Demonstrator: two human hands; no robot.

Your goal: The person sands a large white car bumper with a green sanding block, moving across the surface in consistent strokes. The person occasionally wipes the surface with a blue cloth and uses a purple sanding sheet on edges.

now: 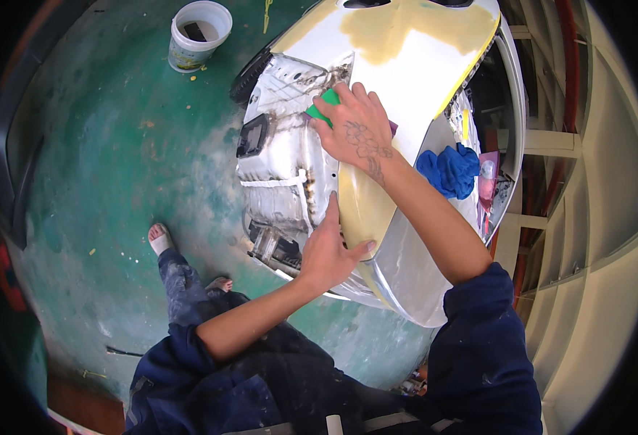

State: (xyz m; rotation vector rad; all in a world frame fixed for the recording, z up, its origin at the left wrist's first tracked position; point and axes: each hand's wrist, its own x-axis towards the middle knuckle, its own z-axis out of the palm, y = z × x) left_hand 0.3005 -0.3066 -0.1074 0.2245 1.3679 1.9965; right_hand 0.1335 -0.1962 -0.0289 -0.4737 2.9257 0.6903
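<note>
Along the left edge of the car panel (399, 80), the right hand (359, 127) curls over a green block (324, 107); the left hand (330, 248), spread open, holding nothing, rests nearer. Sanding seems underway; the next stroke likely wants even pressure.

Smooth wht. paint coats car's body panel (417, 72) w/ matt yellowish patches (373, 36); matt grn. block (324, 109), rough stained inner metal (272, 199), soft blue cloth (448, 171), plastic bucket (191, 56), scuffed semi-gloss flr. (127, 167)

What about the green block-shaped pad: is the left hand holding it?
No, the right hand holds the green block-shaped pad, while the left hand rests on the yellowish car panel.
</note>
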